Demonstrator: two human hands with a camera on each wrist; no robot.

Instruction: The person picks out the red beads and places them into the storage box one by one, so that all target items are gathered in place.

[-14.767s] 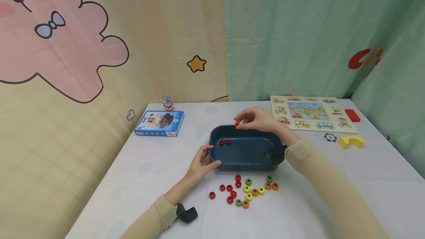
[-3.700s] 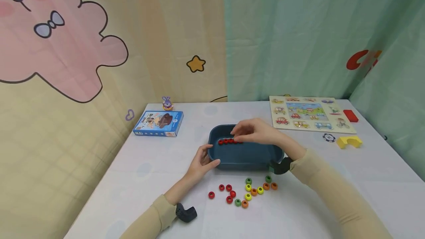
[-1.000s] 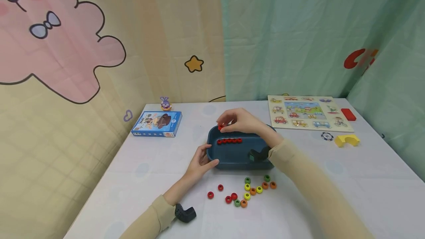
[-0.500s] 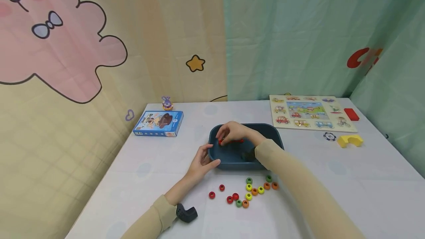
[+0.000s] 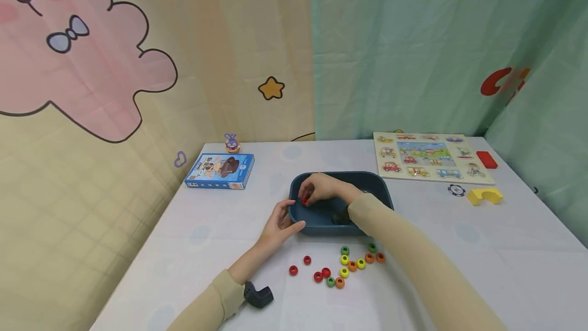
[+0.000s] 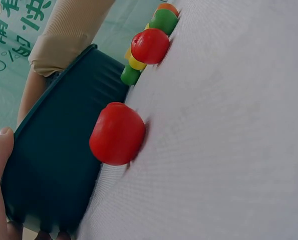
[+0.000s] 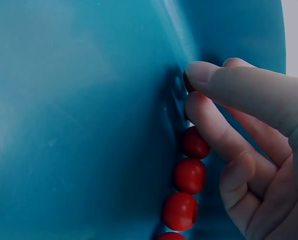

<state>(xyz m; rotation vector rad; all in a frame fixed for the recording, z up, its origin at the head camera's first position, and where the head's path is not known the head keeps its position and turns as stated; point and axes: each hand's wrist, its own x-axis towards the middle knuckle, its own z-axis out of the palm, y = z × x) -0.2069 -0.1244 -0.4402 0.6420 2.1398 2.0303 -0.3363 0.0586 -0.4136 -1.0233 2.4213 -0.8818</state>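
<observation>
My left hand [image 5: 277, 223] grips the left end of a dark blue tray [image 5: 342, 230], thumb at the near left corner. Inside that end, my right hand [image 5: 321, 188] pinches a red bead [image 7: 188, 82] between thumb and finger, down at the tray floor. A line of red beads [image 7: 190, 176] runs along the floor beside these fingers; in the head view the hand covers it. In front of the tray lie loose red beads [image 5: 293, 270], with green [image 5: 330, 282], yellow [image 5: 344, 272] and orange beads [image 5: 339, 283] to their right.
A blue picture box [image 5: 219, 171] and a small rabbit figure [image 5: 231, 143] stand back left. Back right are a picture puzzle board [image 5: 432, 158], a red block [image 5: 487, 160], a yellow arch block [image 5: 485, 196] and a round chip-like disc [image 5: 457, 190].
The tray held two red beads at first; a row has formed there and fewer red beads lie on the table. My right hand has lowered another into the left end. The left hand stays put.
</observation>
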